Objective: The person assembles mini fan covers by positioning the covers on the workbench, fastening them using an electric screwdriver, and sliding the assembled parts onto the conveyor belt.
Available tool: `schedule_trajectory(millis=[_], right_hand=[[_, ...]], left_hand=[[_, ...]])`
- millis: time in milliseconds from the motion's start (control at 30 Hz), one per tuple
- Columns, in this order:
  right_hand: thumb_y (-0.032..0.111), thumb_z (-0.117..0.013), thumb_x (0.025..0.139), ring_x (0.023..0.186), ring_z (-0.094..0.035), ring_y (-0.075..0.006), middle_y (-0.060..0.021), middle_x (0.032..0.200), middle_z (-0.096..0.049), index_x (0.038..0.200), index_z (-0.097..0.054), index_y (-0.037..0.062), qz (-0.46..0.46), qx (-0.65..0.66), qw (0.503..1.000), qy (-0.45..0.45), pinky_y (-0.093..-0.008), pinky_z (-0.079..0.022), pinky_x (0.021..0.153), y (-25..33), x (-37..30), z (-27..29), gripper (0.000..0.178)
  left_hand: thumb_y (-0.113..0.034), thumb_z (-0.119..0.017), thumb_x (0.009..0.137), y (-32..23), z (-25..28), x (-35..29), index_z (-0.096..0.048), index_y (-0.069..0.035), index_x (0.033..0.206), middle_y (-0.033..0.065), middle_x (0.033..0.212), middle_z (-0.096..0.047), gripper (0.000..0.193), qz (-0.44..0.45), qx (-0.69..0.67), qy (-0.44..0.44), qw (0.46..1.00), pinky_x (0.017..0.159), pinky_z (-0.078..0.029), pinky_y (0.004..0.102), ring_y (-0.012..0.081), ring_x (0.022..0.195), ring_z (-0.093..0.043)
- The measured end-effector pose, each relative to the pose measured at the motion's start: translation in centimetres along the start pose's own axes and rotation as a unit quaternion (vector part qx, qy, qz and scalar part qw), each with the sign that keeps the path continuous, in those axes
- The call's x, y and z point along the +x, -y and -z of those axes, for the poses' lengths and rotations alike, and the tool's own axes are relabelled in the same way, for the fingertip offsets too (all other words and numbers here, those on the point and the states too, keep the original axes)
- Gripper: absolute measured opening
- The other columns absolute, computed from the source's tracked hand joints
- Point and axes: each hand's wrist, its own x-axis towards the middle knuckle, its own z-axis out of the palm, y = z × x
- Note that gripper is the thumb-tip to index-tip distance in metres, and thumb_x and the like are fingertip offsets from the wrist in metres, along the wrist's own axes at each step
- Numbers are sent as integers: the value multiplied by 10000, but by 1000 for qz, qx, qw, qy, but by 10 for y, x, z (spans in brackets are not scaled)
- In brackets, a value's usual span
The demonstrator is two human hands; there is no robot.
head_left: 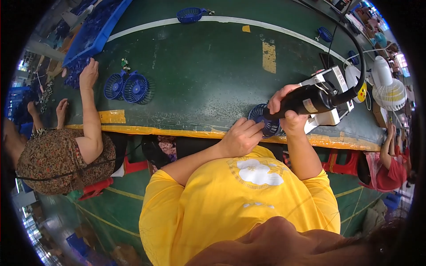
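Observation:
My right hand (287, 111) grips a black electric screwdriver (306, 101) whose cable runs up and away to the right. Its tip rests on a small blue fan grille (262, 116) at the near edge of the green belt. My left hand (242, 136) presses on the grille's near left side and steadies it. Part of the grille is hidden by both hands.
Two more blue fan grilles (128, 87) lie on the green belt (199, 75) to the left, near a co-worker's arm (91, 115). A blue tray (95, 31) sits at far left, a white box-like device (330, 99) and a white fan (387, 88) at right.

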Motion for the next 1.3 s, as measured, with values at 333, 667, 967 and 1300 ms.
schedule_trajectory(millis=[333,667,967,1300], right_hand=[[605,-933,962,825,-701,-230,-79,896,-676,1522,-548,11,46,7,994,-104,-417,-590,808,55,-23,24,903],[402,-1011,957,1041,-764,-272,-129,1099,-734,1428,-607,-12,36,-19,999,-6,-442,-655,969,50,-77,17,746],[667,-942,940,747,-702,-241,-78,877,-689,1388,-617,17,122,-61,989,-57,-421,-604,756,100,-67,73,854],[703,-913,958,822,-674,-239,-67,918,-651,1321,-587,84,158,-149,970,-112,-438,-581,868,118,-19,39,788]], left_hand=[[-144,-879,883,9,36,15,-798,-69,932,129,1332,-813,121,-39,16,79,996,892,-566,441,283,1065,-753],[-83,-814,912,139,167,50,-739,-35,1284,275,1563,-661,382,117,209,-18,971,1179,-561,550,487,1404,-656],[-189,-841,941,90,175,-52,-782,-50,1227,243,1576,-660,324,160,188,13,969,1133,-531,561,445,1406,-631],[-270,-884,955,19,37,6,-818,-65,1134,208,1583,-665,280,186,146,24,971,1101,-507,574,411,1402,-621]])
